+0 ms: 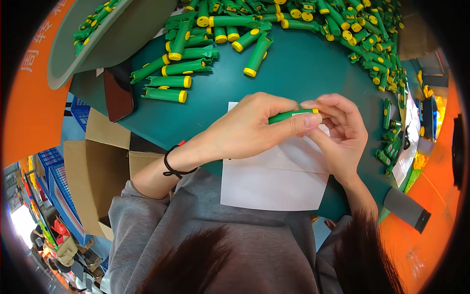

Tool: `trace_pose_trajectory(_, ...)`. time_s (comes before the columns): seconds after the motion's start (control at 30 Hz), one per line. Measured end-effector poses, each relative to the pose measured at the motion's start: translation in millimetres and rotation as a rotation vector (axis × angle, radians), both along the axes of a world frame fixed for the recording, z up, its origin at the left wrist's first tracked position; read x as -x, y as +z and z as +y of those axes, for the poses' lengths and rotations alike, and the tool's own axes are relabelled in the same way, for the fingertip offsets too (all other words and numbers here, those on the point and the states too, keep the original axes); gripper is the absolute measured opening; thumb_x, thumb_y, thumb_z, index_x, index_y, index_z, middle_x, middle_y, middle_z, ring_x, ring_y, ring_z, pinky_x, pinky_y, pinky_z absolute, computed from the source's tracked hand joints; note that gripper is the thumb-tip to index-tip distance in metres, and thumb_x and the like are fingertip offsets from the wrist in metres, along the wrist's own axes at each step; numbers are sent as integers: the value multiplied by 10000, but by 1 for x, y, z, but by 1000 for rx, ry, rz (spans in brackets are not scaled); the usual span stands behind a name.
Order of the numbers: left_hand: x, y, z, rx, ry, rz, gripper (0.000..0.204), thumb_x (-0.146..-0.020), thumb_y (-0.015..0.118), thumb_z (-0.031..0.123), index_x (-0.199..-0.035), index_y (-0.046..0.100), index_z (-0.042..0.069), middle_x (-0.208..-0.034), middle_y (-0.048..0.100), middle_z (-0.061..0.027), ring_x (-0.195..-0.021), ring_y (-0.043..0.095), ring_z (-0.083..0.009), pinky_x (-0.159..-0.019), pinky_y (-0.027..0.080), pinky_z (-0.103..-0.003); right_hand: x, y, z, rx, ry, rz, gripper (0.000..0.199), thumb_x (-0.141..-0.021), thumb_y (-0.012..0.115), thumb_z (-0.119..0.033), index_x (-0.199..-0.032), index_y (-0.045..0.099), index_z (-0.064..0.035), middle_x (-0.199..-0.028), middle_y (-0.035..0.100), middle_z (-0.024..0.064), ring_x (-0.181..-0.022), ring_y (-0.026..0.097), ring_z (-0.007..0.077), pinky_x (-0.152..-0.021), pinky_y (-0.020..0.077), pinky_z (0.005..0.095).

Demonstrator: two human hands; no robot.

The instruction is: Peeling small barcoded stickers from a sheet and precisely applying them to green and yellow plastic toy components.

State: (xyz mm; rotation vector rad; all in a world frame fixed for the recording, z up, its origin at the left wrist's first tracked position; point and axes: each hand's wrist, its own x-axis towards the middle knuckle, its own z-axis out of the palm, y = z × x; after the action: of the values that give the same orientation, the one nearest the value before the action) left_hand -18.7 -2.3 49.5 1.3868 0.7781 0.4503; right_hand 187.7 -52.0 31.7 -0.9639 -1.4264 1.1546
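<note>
My left hand (249, 125) grips a green plastic tube (286, 116) with a yellow end, its thumb stretched along the tube. Curled around the yellow end are the fingers of my right hand (346, 134), which partly hide it. Both hands are above white paper sheets (274, 191) at the near edge of the green table (313, 63). Beyond them lies a single green tube (258, 55) with a yellow cap, and a loose row of similar tubes (166, 94) is to the left.
A big pile of green tubes (338, 19) covers the far and right side of the table. At upper left a grey-green basin (127, 39) holds more. A dark red flat object (119, 95) rests by the left edge, above an open cardboard box (76, 181). A grey cylinder (404, 208) is at right.
</note>
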Motion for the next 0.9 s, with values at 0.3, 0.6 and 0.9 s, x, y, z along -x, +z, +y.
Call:
trace_pose_trajectory(0.3, 139, 82, 55, -937, 1320, 449, 281, -971, 641, 275, -1121, 734, 55, -1039, 737, -116, -924, 688, -193, -805, 532, -312, -13, 20, 14, 75, -4, -851, 317, -725, 846, -134, -990, 687, -61, -1087, 583, 60, -987, 570, 213, -842, 465, 308)
trace_pose_trajectory(0.6, 20, -21, -5, -1177, 235, 319, 328, -773, 821, 141, -1080, 732, 67, -1023, 663, -59, -945, 628, -262, -758, 538, -342, -12, 2, 17, 211, -74, -682, 128, -833, 776, -125, -922, 723, -49, -851, 623, 25, -868, 530, 151, -792, 431, 284)
trace_pose_trajectory(0.9, 16, -48, -14, -1391, 272, 291, 289, -667, 777, 66, -953, 738, 71, -952, 667, -28, -839, 618, -214, -657, 512, -316, -4, -2, 13, 156, -102, -708, 96, -835, 772, -115, -889, 730, -47, -850, 630, 18, -852, 513, 146, -793, 425, 277)
